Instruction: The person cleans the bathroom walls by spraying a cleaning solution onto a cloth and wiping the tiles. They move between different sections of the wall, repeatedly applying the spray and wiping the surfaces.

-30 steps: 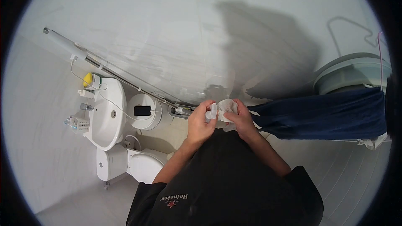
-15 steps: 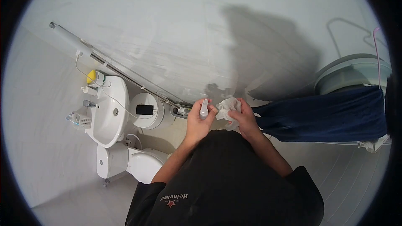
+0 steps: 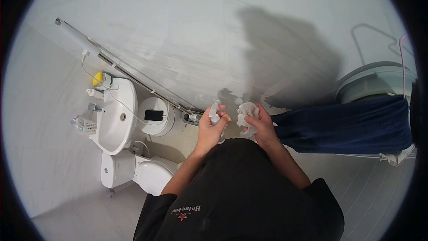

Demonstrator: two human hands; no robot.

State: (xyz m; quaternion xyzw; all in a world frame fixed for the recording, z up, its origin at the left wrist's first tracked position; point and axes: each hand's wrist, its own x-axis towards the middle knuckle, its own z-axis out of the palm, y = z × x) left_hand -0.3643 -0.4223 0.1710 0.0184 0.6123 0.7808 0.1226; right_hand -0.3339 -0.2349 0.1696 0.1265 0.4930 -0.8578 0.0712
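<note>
My left hand (image 3: 209,130) is closed around a spray bottle (image 3: 215,110), seen from above, with its pale nozzle pointing toward the wall. Most of the bottle's body is hidden by the fingers. A crumpled white cloth (image 3: 246,114) is pinched in my right hand (image 3: 264,129), its loose folds hanging on the side toward the bottle. Both hands are in front of my black shirt, a small gap apart, and the cloth does not touch the bottle.
At left are a white sink (image 3: 117,129), a toilet (image 3: 154,175) and a round white bin (image 3: 167,127) with a phone (image 3: 154,115) on its lid. A dark blue towel (image 3: 343,125) hangs at right near basins (image 3: 374,87). A grey wall (image 3: 187,40) stands ahead.
My hands have drawn slightly apart. The bottle in my left hand has tilted and shifted a little left, and the cloth has moved slightly right in my right hand.
</note>
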